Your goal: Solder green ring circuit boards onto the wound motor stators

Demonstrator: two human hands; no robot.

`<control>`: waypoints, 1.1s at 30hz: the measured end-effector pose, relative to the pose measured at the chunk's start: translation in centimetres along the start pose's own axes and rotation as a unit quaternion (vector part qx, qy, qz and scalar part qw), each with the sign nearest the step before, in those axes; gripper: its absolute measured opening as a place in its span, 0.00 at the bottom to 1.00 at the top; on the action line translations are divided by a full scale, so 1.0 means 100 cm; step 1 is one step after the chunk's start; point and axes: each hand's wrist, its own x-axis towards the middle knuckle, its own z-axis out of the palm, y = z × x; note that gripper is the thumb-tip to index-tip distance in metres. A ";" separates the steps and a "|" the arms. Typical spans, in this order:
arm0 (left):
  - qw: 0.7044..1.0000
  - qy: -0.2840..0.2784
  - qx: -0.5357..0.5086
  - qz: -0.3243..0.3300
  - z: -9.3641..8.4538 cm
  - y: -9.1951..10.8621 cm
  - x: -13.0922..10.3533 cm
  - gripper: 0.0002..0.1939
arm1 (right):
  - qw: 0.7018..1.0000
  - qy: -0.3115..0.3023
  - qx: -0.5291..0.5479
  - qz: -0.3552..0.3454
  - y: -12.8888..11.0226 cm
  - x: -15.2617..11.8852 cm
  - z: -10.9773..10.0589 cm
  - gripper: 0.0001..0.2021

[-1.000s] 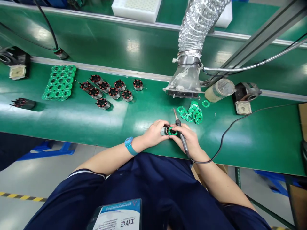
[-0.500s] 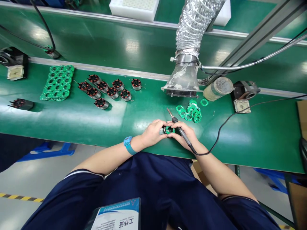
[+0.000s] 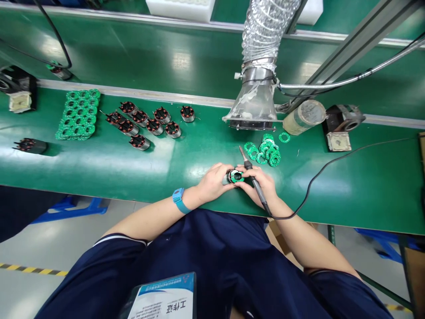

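My left hand point(image 3: 215, 181) is closed around the metal side of a motor stator point(image 3: 229, 177), above the front of the green bench. A green ring-shaped circuit board point(image 3: 237, 177) sits at the stator's end, facing right and slightly tilted. My right hand point(image 3: 260, 184) pinches the edge of this board with thumb and fingertip. The same hand also carries a soldering iron point(image 3: 254, 179), its tip pointing up and away from me. Beyond the iron lies a loose pile of green ring boards point(image 3: 267, 148). Fingers partly hide the stator's body.
Several wound stators point(image 3: 154, 126) stand left of centre, beside a stacked panel of green boards point(image 3: 79, 114). A fume extraction hood point(image 3: 252, 110) hangs over the bench. Right of it are a cylindrical container point(image 3: 303, 117) and an iron stand point(image 3: 343, 126). The iron's cable point(image 3: 308, 190) trails right.
The ring board has shifted and tilted against the stator's end, showing more of the windings. Both hands stay together; the soldering iron has moved slightly right with my right hand.
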 end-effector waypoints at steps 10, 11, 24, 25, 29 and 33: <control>1.000 -0.005 0.004 0.018 0.000 -0.002 -0.001 0.23 | 0.994 0.019 0.087 0.060 -0.002 -0.002 0.004 0.16; 1.000 -0.005 0.003 0.021 0.000 -0.002 -0.002 0.23 | 0.994 0.012 0.094 0.058 -0.001 -0.001 0.004 0.16; 0.997 -0.046 -0.057 -0.029 -0.013 0.006 0.001 0.38 | 0.998 -0.022 0.017 0.056 0.001 -0.005 -0.010 0.18; 0.992 -0.061 -0.092 -0.058 -0.019 0.007 0.003 0.39 | 0.998 -0.008 0.012 0.056 0.000 -0.009 -0.007 0.21; 0.959 -0.123 -0.161 -0.198 -0.040 0.010 0.017 0.17 | 0.998 0.040 -0.015 0.056 -0.002 -0.020 0.008 0.27; 0.959 -0.139 -0.151 -0.196 -0.048 0.012 0.028 0.11 | 0.998 0.043 -0.031 0.043 -0.004 -0.022 0.019 0.27</control>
